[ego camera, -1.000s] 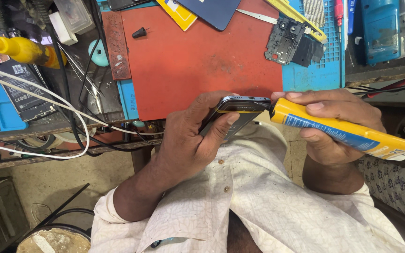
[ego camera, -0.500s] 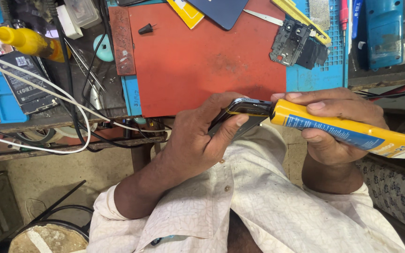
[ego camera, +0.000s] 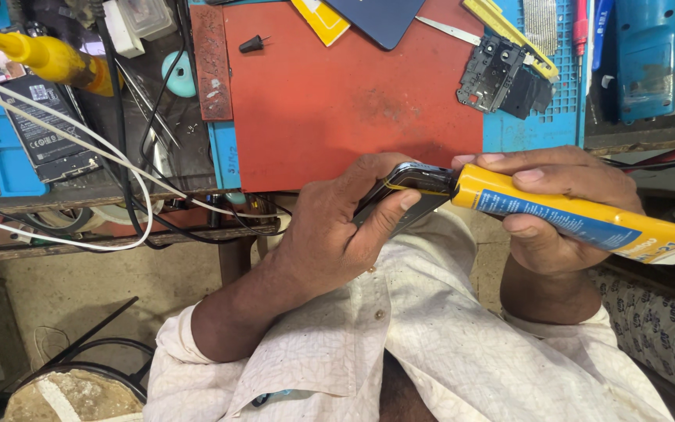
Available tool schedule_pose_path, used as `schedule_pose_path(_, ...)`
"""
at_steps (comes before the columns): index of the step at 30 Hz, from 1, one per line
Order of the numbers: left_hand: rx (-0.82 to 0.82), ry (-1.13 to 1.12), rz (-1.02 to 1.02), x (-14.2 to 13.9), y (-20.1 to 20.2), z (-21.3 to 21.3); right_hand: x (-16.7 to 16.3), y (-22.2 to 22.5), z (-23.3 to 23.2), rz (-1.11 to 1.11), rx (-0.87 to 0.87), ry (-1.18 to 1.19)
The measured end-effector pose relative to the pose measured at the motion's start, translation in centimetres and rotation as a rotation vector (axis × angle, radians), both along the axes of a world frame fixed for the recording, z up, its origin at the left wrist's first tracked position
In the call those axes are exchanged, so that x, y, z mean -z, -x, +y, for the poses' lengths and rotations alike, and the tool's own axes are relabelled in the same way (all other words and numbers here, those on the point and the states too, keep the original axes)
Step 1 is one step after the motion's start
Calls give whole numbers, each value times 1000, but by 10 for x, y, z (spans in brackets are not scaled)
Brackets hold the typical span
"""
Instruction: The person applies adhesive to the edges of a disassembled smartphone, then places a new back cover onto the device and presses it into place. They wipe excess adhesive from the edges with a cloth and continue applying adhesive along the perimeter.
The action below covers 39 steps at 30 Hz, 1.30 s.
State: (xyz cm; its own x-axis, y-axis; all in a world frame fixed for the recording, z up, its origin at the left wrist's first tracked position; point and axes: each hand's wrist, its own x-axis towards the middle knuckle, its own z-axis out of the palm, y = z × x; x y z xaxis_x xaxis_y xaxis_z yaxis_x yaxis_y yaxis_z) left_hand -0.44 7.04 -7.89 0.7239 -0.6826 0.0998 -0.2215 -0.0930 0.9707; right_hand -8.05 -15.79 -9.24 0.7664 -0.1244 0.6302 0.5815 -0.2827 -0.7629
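Left grip (ego camera: 337, 227) holds dark phone (ego camera: 404, 187); right grip (ego camera: 556, 203) clasps yellow tube (ego camera: 580, 219) touching its edge

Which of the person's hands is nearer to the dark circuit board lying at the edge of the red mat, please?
Right. The right hand, holding the yellow tube, sits just below the circuit board; the left hand, holding the phone, is farther left.

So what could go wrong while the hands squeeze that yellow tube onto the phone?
1. The yellow tube has its nozzle right at the dark phone's edge; a hard squeeze by the right hand might push out too much and smear it.
2. The left hand holds the phone in the air over the shirt, not on the red mat, so drips or a slip could land on the lap.
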Motion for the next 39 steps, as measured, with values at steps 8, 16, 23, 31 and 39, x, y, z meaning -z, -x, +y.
schedule_pose_path(8,-3,10,-34,1,-1,-1,1,-3,1,-8,10,31)
schedule_pose_path(16,-12,-4,-6,-2,-6,1,11,7,-10,11,71,3)
schedule_pose_path(23,-46,-7,65,-1,-4,0,18,17,-27,34,73,-31)
schedule_pose_path(31,-175,198,299,0,-6,21,-9,6,-30,274,69,-61)
schedule_pose_path(39,-265,167,323,-3,-1,55,-22,-76,-5,211,248,897)
